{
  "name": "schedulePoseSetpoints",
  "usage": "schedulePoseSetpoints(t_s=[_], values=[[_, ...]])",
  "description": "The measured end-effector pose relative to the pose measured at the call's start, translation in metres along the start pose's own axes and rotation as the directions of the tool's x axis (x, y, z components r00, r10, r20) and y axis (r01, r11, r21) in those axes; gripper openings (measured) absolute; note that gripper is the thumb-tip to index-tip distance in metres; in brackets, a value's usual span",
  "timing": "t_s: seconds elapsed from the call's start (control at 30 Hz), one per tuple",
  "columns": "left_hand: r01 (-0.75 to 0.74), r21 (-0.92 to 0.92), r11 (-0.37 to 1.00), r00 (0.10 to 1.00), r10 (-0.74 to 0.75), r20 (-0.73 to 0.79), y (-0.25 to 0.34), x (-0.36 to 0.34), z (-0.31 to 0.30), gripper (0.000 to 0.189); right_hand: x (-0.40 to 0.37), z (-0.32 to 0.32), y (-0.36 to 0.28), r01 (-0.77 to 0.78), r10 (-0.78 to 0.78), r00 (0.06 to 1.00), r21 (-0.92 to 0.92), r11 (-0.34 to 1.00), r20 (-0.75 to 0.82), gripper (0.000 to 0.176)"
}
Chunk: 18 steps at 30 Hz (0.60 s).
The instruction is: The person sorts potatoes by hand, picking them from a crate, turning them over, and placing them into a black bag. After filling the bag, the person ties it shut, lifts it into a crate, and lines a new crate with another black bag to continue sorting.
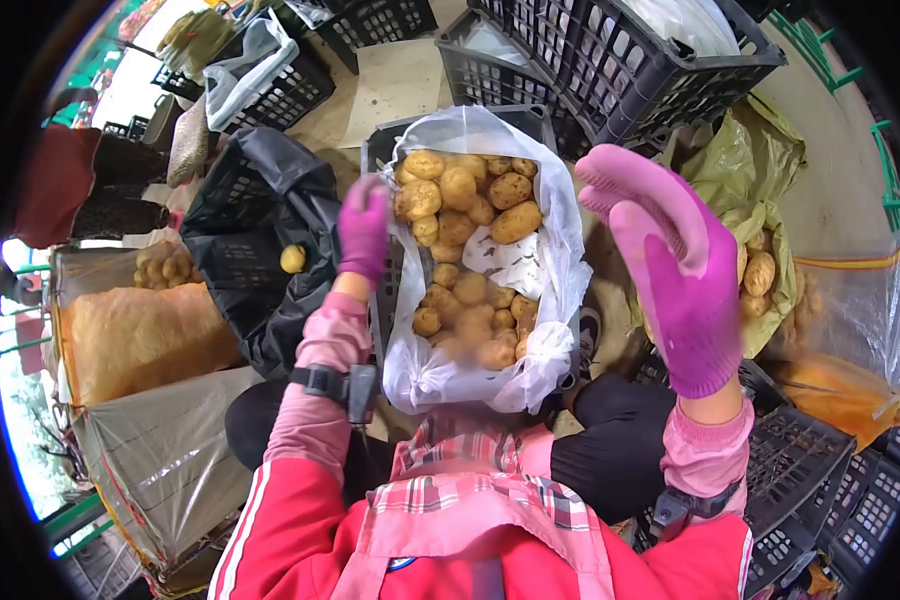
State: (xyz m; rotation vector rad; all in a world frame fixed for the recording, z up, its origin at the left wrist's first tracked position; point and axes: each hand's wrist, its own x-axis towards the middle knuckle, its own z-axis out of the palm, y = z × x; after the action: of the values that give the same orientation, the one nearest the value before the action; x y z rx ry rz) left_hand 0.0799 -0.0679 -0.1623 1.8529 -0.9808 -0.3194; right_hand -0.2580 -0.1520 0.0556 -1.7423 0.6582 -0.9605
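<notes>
A black crate [547, 128] lined with a white plastic bag [562, 215] stands in front of me, its bag knotted at the near corners. Potatoes [458, 190] lie inside, with a white patch of bag bare among them; several near the front are blurred by motion. My left hand [363, 232], in a purple and pink glove, is over the crate's left rim, its fingers smeared and foreshortened. To the right of the crate, my right hand [675, 265], gloved alike, is raised and open, fingers stretched and thumb apart, holding nothing.
Left of the crate, a black-bag-lined crate [255, 215] holds one potato [292, 259]. A greenish sack [770, 215] of potatoes is at the right. Stacked black crates [620, 65] rise at the back. A person [80, 185] is at the far left.
</notes>
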Motion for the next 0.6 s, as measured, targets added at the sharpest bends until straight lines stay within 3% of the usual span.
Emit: schedulePoseSetpoints(t_s=[0.03,0.07,0.1,0.17,0.23,0.27,0.37,0.4,0.5,0.53,0.6], values=[[-0.041,0.006,0.999,0.991,0.039,0.13,-0.011,-0.009,0.047,0.027,0.001,0.0,-0.001,-0.063,0.063,0.998,-0.001,0.998,0.024,0.038],[0.0,0.098,0.995,0.971,-0.023,0.239,0.009,-0.024,0.08,0.031,0.002,0.0,-0.007,-0.125,0.125,0.991,-0.003,0.992,0.045,0.039],[-0.002,0.131,0.991,0.914,-0.051,0.402,-0.003,-0.033,0.116,0.044,0.003,0.0,-0.011,-0.188,0.188,0.98,-0.006,0.982,0.065,0.04],[-0.045,0.423,0.905,0.823,-0.206,0.529,-0.012,-0.054,0.169,0.059,0.005,-0.007,-0.006,-0.236,0.235,0.971,0.016,0.972,0.043,0.042],[-0.04,0.504,0.863,0.808,-0.269,0.524,-0.031,-0.073,0.214,0.077,0.005,-0.015,0.001,-0.294,0.293,0.956,0.053,0.954,0.023,0.048],[-0.127,0.598,0.791,0.924,-0.125,0.361,-0.069,-0.096,0.247,0.08,0.005,-0.016,0.001,-0.312,0.312,0.95,0.114,0.943,0.017,0.064],[0.087,0.629,0.773,0.892,-0.342,0.297,-0.034,-0.089,0.246,0.083,0.007,-0.019,0.001,-0.338,0.337,0.941,0.097,0.936,0.025,0.07],[0.032,0.633,0.773,0.913,-0.28,0.296,-0.027,-0.085,0.235,0.073,0.006,-0.019,0.001,-0.343,0.341,0.939,0.089,0.935,0.037,0.069],[0.022,0.573,0.819,0.759,-0.387,0.523,-0.02,-0.05,0.212,0.065,0.007,-0.022,-0.003,-0.369,0.367,0.928,0.018,0.929,0.068,0.064],[-0.034,0.52,0.854,0.833,-0.263,0.487,-0.018,-0.051,0.207,0.059,0.004,-0.022,0.001,-0.324,0.321,0.946,0.092,0.941,0.053,0.057],[-0.023,0.554,0.832,0.799,-0.318,0.511,-0.014,-0.046,0.205,0.064,0.007,-0.02,-0.004,-0.367,0.363,0.93,0.084,0.926,0.063,0.054]])
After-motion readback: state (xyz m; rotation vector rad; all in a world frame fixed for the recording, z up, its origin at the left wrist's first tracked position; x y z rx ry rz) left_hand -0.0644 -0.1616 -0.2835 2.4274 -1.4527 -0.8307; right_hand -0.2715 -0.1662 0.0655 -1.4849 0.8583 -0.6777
